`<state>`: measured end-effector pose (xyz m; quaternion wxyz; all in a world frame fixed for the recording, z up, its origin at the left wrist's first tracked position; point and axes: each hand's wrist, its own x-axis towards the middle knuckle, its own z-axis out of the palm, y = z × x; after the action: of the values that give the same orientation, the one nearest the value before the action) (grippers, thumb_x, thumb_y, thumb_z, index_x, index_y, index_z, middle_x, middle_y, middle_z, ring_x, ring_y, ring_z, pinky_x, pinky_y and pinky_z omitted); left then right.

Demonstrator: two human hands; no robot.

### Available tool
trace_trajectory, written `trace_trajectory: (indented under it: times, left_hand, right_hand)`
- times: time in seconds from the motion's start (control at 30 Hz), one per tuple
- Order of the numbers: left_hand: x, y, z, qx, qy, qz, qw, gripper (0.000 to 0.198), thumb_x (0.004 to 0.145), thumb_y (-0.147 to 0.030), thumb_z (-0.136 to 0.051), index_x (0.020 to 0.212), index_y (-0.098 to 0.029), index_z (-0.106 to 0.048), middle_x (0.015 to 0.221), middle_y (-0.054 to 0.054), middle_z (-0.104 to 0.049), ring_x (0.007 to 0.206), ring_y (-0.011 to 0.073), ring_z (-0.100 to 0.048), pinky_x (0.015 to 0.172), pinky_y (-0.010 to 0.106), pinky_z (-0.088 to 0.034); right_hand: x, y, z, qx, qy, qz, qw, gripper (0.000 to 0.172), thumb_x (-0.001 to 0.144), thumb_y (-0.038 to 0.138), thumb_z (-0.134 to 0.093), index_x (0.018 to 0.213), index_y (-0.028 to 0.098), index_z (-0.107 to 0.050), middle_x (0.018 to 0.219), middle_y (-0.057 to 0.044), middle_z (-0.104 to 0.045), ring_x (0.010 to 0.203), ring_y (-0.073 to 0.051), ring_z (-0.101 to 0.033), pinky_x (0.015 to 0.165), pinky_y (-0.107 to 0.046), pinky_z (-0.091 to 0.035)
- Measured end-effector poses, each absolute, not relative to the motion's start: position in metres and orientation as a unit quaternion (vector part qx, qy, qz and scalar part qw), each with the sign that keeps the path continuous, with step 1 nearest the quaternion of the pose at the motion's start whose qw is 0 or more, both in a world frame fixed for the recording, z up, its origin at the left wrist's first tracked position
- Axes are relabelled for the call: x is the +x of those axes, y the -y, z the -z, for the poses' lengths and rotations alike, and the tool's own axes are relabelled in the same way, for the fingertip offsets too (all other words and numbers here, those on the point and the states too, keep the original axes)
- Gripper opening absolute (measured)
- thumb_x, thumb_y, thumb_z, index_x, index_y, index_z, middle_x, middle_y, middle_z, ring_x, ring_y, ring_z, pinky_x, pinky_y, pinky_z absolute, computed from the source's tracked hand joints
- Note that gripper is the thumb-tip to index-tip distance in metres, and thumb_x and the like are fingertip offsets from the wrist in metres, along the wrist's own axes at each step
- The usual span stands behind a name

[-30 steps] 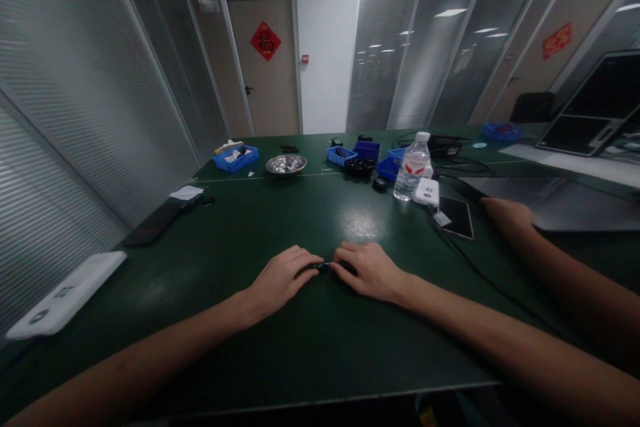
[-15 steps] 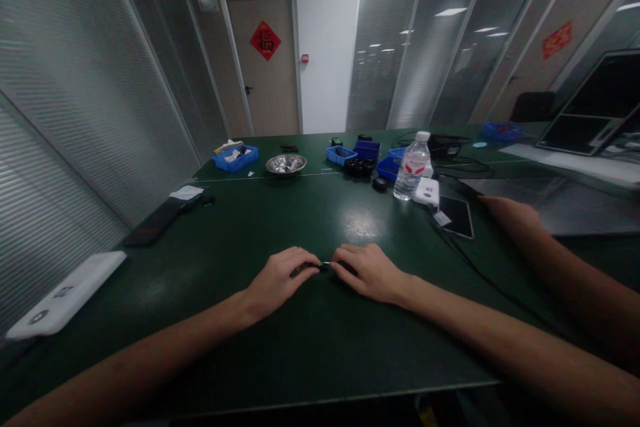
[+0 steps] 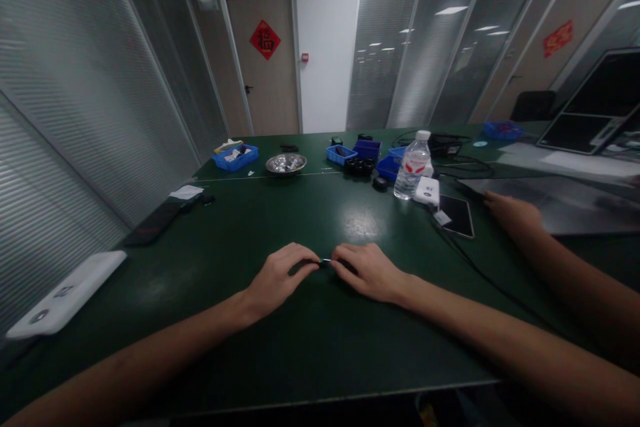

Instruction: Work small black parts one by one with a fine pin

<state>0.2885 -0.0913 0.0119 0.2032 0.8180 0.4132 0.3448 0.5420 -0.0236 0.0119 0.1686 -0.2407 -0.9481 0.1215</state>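
Note:
Low over the green table [image 3: 225, 227], my left hand [image 3: 283, 280] pinches a small dark piece [image 3: 323, 263] between thumb and fingertips. Facing it, my right hand [image 3: 367, 272] has its thumb and fingers closed on a short, thin silvery piece [image 3: 327, 260]. The two pieces meet in the small gap between my hands; whether they are joined I cannot tell. Both are mostly hidden by fingertips and too small to name more exactly.
A co-worker's hand [image 3: 513, 213] rests at a grey sheet [image 3: 565, 203] on the right. A water bottle [image 3: 410, 170], a tablet [image 3: 456, 215], a metal bowl [image 3: 286, 172] and a blue basket [image 3: 236, 159] stand farther back. A white device [image 3: 67, 293] lies left.
Slightly more of the dark and silvery pieces shows between my fingertips; my hands have barely moved. The co-worker's hand has shifted slightly at the sheet.

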Motion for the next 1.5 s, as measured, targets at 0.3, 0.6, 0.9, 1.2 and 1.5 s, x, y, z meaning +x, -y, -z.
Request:
trace_trajectory:
  times: [0.3, 0.6, 0.9, 1.2, 1.5]
  left_hand:
    - [0.289, 0.091, -0.013, 0.816, -0.432, -0.343, 0.173, 0.018, 0.100, -0.018, -0.059, 0.116, -0.021, -0.068, 0.113, 0.004, -0.068, 0.106, 0.0187, -0.063, 0.093, 0.036, -0.055]
    - [0.289, 0.089, -0.011, 0.813, -0.438, -0.344, 0.169, 0.017, 0.100, -0.018, -0.059, 0.113, -0.022, -0.069, 0.110, 0.003, -0.070, 0.104, 0.0177, -0.064, 0.092, 0.034, -0.054]
    - [0.287, 0.088, -0.009, 0.785, -0.433, -0.373, 0.238, 0.015, 0.099, -0.023, -0.063, 0.111, -0.021, -0.071, 0.109, 0.003, -0.071, 0.101, 0.0175, -0.067, 0.092, 0.034, -0.056]
    - [0.287, 0.088, -0.009, 0.787, -0.424, -0.371, 0.250, 0.016, 0.098, -0.026, -0.065, 0.111, -0.020, -0.070, 0.108, 0.004, -0.072, 0.100, 0.0184, -0.068, 0.091, 0.035, -0.056]
    - [0.287, 0.088, -0.011, 0.798, -0.423, -0.365, 0.228, 0.015, 0.097, -0.025, -0.066, 0.111, -0.020, -0.070, 0.107, 0.004, -0.071, 0.099, 0.0185, -0.067, 0.092, 0.036, -0.055]
  right_hand:
    - [0.542, 0.023, -0.010, -0.241, 0.952, -0.092, 0.168, 0.025, 0.107, 0.035, -0.043, 0.111, 0.019, -0.062, 0.095, -0.004, -0.066, 0.075, -0.014, -0.059, 0.064, -0.027, -0.038]
    - [0.542, 0.025, -0.011, -0.233, 0.956, -0.071, 0.162, 0.026, 0.107, 0.034, -0.041, 0.113, 0.018, -0.062, 0.096, -0.005, -0.066, 0.073, -0.014, -0.058, 0.064, -0.026, -0.038]
    - [0.542, 0.030, -0.011, -0.237, 0.947, -0.111, 0.184, 0.025, 0.108, 0.033, -0.041, 0.110, 0.018, -0.061, 0.095, -0.004, -0.067, 0.075, -0.014, -0.061, 0.067, -0.027, -0.040]
    - [0.540, 0.032, -0.015, -0.220, 0.952, -0.112, 0.182, 0.024, 0.107, 0.032, -0.042, 0.111, 0.018, -0.061, 0.094, -0.004, -0.066, 0.075, -0.014, -0.060, 0.066, -0.026, -0.039]
    - [0.539, 0.029, -0.011, -0.225, 0.953, -0.095, 0.182, 0.025, 0.107, 0.034, -0.041, 0.109, 0.018, -0.061, 0.094, -0.004, -0.066, 0.073, -0.014, -0.059, 0.064, -0.027, -0.038]
